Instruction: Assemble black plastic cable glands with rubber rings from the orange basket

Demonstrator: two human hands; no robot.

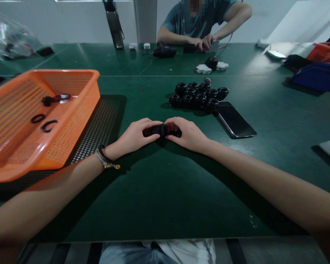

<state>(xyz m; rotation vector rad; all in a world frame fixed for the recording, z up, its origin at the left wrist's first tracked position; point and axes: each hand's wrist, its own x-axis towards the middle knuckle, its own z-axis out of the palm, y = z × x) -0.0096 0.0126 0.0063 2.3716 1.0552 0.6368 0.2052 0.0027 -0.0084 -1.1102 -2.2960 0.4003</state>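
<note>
Between my two hands is a small black part [162, 129], low over the green table [181, 190] in front of me. My left hand [139, 135] closes its thumb and fingers on the left side of it. From the other side my right hand [188, 134] grips it the same way. Fingers cover much of the part, so its exact kind does not show. Beyond my right hand stands a cluster of several glossy black round parts [199, 96], with a smartphone [235, 119] lying against its near right edge.
An orange basket [85, 110] at left holds black rings [38, 118] and a wired piece [55, 99]. Across the table a person [194, 25] handles a small part. A dark bottle [114, 27], a power drill [164, 51], white pieces [203, 69] and a blue bin [317, 77] stand farther off.
</note>
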